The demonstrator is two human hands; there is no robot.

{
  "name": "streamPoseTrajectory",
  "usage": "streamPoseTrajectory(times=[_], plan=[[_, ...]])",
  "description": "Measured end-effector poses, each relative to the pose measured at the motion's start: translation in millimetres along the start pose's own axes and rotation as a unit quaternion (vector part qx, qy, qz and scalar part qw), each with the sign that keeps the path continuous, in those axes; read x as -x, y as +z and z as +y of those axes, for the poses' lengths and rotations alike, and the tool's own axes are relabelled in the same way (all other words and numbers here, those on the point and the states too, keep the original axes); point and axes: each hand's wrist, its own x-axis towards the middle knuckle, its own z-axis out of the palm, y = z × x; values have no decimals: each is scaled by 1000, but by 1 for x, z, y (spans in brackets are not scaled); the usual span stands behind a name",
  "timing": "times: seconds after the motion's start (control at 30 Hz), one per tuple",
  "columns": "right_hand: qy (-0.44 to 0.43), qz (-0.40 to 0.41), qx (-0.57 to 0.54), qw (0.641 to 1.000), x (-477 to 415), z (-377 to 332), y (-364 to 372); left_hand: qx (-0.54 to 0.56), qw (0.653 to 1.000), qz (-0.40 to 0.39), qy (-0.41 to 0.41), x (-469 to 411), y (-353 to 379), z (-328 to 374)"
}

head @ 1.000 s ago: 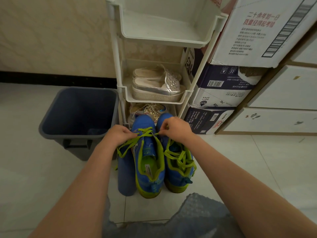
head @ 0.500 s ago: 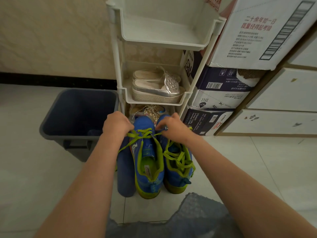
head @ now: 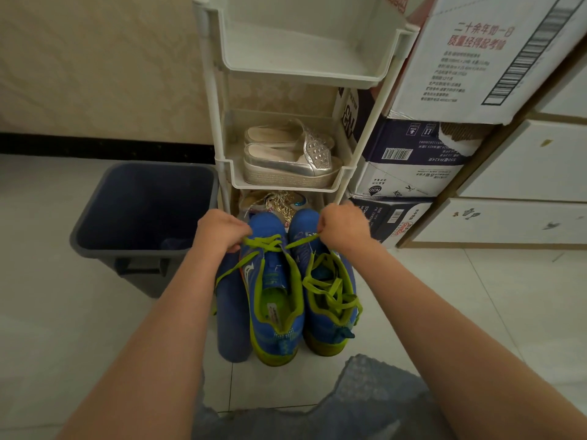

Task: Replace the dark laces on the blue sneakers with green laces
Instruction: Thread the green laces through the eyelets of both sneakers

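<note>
Two blue sneakers [head: 317,315] with yellow-green trim stand side by side on the pale tiled floor [head: 444,296], toes toward a white plastic rack [head: 301,76] and heels toward the person. Both hands are down at the toe end of the left sneaker [head: 273,331], each closed on one end of a green lace [head: 270,244] that crosses once over its lowest eyelets. The left hand [head: 220,230] has its fingers curled round one end, and the slack trails down past the shoe's outer side. The right hand [head: 343,225] pinches the other end between thumb and fingers, drawing it out level above the toe of the right sneaker [head: 330,331]. Above that one crossing, the left sneaker's tongue and upper eyelets are bare. The right sneaker carries a second green lace [head: 330,290] — threaded up its front and lying in loose loops over the opening. A blue roll [head: 230,319] lies against the left sneaker's outer side. Left of it stands a dark grey bin [head: 95,236], just beside the rack. Silver platform shoes [head: 286,163] sit on the rack's middle tier — another glittery shoe [head: 276,203] is partly hidden on the tier below. Stacked cardboard boxes [head: 476,58] and white drawers [head: 524,160] fill the right side.
</note>
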Motion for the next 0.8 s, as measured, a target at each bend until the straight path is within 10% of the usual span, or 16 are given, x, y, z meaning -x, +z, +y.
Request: streamPoseTrajectory(times=[0.13,0.47,0.8], plan=[[52,-40,28,997,3,9,-7,112,993,-32,-13,3,6,1],[-114,-77,-58,989,-3,-20,33,-17,1000,7,16,-9,8,-16],[52,-31,-55,997,-7,11,12,-19,998,-62,12,-7,4,-18]])
